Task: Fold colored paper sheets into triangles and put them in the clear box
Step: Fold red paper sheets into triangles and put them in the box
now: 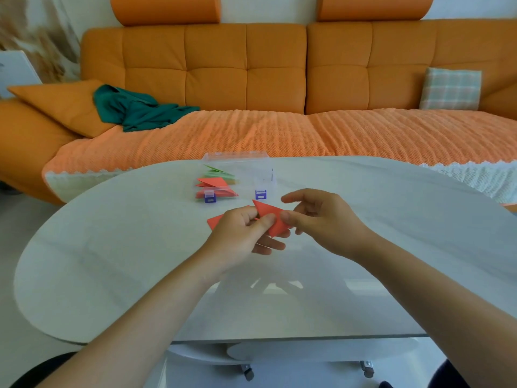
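So the person is mid-fold here: a red paper sheet, already creased into a pointy triangle, is held just above the glossy white oval table, right in front of the clear plastic box with blue latches. The left hand pinches it, thumb on top and fingers curled underneath. The right hand nips the right edge with its thumb, index finger lifted off. Red and green folded triangles already sit in the box. The crease probably needs sharpening, then it's a short reach forward to drop it in.
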`<state>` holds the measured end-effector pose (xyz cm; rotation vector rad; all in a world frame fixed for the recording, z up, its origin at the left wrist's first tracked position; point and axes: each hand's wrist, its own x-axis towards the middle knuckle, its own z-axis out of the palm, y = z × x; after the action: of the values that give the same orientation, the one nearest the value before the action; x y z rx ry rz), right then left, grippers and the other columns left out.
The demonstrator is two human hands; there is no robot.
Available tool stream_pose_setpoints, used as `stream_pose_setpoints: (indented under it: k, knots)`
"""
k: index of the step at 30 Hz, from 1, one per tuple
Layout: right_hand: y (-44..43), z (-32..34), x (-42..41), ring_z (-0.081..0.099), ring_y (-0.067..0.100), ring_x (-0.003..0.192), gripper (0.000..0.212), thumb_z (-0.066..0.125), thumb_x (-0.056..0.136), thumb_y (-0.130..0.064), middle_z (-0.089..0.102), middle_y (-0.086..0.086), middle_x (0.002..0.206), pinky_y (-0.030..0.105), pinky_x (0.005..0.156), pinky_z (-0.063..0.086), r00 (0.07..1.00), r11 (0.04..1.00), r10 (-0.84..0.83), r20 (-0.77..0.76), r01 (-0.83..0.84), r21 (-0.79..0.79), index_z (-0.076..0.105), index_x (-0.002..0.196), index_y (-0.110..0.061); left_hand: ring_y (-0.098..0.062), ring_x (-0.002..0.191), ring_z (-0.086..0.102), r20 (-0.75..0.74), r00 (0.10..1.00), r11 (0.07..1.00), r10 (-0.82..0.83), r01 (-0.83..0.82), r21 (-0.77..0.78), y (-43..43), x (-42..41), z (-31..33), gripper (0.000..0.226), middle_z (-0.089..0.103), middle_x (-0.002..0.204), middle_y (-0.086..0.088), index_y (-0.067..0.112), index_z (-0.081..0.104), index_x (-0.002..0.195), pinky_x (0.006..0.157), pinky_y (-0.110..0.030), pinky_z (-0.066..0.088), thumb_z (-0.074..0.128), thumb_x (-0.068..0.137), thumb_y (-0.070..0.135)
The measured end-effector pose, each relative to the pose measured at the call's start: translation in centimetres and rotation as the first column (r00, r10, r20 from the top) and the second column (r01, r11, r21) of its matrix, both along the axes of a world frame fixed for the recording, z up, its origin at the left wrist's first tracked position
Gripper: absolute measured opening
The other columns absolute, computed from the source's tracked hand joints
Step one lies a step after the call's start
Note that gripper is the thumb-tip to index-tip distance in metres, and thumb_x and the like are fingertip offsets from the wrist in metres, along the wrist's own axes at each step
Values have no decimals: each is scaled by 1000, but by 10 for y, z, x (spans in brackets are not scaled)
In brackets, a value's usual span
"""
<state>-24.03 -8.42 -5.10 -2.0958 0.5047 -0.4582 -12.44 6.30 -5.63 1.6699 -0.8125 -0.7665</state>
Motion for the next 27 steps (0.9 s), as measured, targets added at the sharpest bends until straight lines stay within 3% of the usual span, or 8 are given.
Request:
stream_pose_setpoints:
  k: [3,6,10,12,14,19,27]
  knots:
    - [-1,2,-1,65,2,67,9,71,91,-31,75,-6,78,15,65,52,1000,998,14,-16,-13,57,78,89,-25,-20,84,76,-16,1000,1000,-22,22,-12,0,0,-1,23,78,95,-2,11,68,111,79,-36,60,49,105,21]
    - [-2,2,-1,63,3,65,13,72,90,-30,75,-4,76,13,62,49,999,994,13,-46,-8,107,78,82,-22,-18,83,76,0,1000,1000,-13,13,-12,-1,0,-3,20,78,93,-1,13,70,108,76,-32,61,52,103,19]
    - [-6,6,-3,61,4,65,17,73,89,-31,73,-2,74,12,60,46,995,991,33,-93,-21,135,78,82,-17,-15,80,74,149,988,996,49,-38,-81,-1,7,-6,19,76,88,1,22,66,113,72,-30,62,65,95,14]
    - [-11,7,-4,61,7,67,18,74,89,-32,74,3,78,21,69,51,990,988,58,-127,-39,151,78,82,-16,-18,77,73,186,981,990,44,-19,-138,1,13,-6,29,74,81,-4,21,63,117,72,-32,62,68,92,7]
    - [-17,9,-6,61,10,69,18,74,88,-32,73,10,83,33,80,53,984,984,87,-157,-61,169,78,82,-16,-17,73,72,206,978,985,10,26,-169,3,18,-3,24,73,76,-4,18,69,108,71,-31,61,70,90,3]
    - [-22,11,-10,60,13,69,15,72,90,-28,69,9,80,28,75,52,971,972,160,-175,-124,199,78,81,-18,-11,61,68,145,989,988,-9,31,-151,6,19,-1,23,73,66,-1,19,75,90,63,-22,58,72,85,-3]
    - [-20,8,-8,54,6,62,13,73,89,-32,65,-2,63,20,63,40,976,983,111,-188,-80,166,79,83,-22,-14,59,65,45,999,995,28,-23,-101,6,20,-3,14,70,63,-2,12,78,93,59,-25,57,72,86,1]
